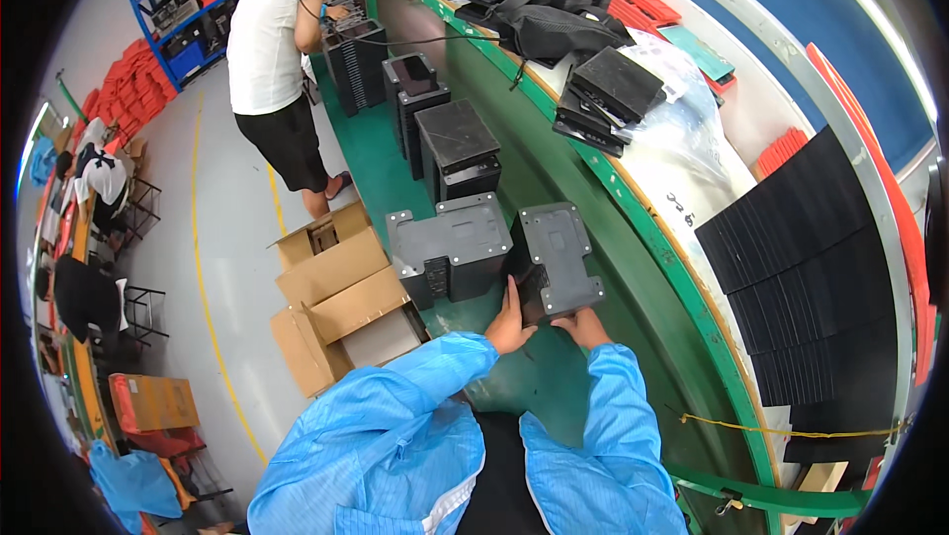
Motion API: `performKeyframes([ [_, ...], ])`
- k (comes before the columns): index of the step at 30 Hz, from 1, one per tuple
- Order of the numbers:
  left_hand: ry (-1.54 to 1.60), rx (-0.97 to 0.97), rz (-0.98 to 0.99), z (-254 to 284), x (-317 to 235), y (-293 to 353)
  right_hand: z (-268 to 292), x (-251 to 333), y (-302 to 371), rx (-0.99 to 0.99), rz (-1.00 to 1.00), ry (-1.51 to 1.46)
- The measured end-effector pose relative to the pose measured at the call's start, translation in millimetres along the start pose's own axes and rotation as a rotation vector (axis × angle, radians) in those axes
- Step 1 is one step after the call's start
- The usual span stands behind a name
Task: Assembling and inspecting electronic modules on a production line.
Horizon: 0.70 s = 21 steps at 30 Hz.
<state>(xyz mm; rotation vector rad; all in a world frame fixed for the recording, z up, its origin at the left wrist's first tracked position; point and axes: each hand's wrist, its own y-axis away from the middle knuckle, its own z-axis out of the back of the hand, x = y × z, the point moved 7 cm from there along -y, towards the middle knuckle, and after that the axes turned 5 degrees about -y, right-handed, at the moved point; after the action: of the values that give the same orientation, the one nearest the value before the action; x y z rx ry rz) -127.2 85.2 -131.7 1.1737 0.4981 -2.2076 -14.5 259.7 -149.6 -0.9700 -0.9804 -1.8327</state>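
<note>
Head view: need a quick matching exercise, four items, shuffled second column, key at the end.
1. Left hand
2. Near carton
3. Sleeves
4. Worktop

A. Light blue
B. Green
C. At the near left side of a black stack
D. Open, flaps spread

Pairs: 1-C, 2-D, 3-A, 4-B

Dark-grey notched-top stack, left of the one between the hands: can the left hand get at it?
Probably yes: the left hand is beside that notched stack, nothing visible between, though it touches the other dark-grey stack.
</note>
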Motion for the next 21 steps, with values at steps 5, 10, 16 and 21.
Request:
performKeyframes([
  [5, -0.027, 0.378, 0.033, 46, 68, 64, -29, -5, 48, -0.524, 0.045, 0.163],
  [10, -0.096, -0.478, 0.289, 199, 111, 105, -178, -88, 92, -0.110, -0.236, -0.305],
  [16, 0.190, -0.317, 0.121, 204, 131, 17, -182, 75, -2, -0.217, 0.080, -0.402],
  [21, 0.323, -0.044, 0.069, 219, 124, -19, -134, 136, -64, -0.378, 0.277, -0.285],
])
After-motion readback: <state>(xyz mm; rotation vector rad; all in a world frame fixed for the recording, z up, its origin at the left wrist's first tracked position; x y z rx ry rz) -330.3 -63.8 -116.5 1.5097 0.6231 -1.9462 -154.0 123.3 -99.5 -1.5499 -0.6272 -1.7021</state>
